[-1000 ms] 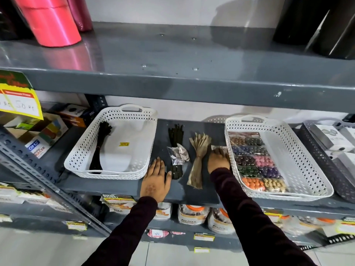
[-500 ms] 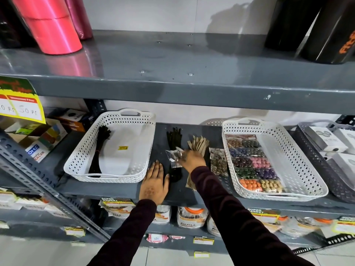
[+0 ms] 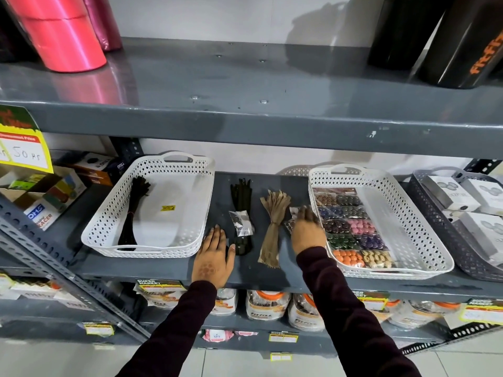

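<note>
Clear packet (image 3: 291, 222): lies on the grey shelf (image 3: 272, 276), just beside the left wall of the right white basket (image 3: 416, 227), partly under the right hand (image 3: 307, 231).
Right hand: over the packet, fingers blurred; whether it grips cannot be told.
Left hand (image 3: 213, 257): flat on the shelf, fingers straight, holding nothing, thumb beside the dark bundle (image 3: 241, 197).
Tan bundle (image 3: 273, 227): lies between the dark bundle and the packet.

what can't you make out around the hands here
Head view, right hand: fingers motion-blurred, so a grip on the small clear plastic packet beneath is unclear.
Head view, that packet: mostly covered by the hand, contents unreadable.
Head view, yellow paper price tag: cut by the left edge, writing partial.
</note>
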`<state>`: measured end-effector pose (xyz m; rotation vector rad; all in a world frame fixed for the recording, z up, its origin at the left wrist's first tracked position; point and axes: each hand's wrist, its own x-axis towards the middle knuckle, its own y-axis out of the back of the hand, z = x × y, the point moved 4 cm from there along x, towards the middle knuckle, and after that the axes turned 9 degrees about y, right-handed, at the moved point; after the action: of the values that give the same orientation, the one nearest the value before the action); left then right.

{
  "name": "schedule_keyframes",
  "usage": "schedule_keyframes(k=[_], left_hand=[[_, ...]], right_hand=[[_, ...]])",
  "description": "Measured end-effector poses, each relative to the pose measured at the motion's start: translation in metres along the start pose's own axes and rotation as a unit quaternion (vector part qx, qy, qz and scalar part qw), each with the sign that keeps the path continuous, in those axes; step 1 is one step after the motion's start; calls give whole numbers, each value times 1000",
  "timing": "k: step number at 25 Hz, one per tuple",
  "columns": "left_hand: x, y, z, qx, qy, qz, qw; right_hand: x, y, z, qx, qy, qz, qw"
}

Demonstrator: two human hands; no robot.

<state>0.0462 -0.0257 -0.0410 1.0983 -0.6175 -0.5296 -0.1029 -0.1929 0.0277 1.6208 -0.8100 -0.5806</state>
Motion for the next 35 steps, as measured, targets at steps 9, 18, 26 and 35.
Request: schedule_keyframes(k=[9,18,26,35], left_hand=[[0,-1,0,-6,13,-9,1000],[3,-2,-3,-15,35,-33,999],[1,0,-1,-16,21,-24,999],[0,2,0,-18,14,-21,1000]], right_hand=[[-12,-21,-27,53,83,-30,995],[14,-18,-101,92,108,-28,989],[16,22,-27,140,10,68,988],[10,-24,-9,44,-13,-75,996]])
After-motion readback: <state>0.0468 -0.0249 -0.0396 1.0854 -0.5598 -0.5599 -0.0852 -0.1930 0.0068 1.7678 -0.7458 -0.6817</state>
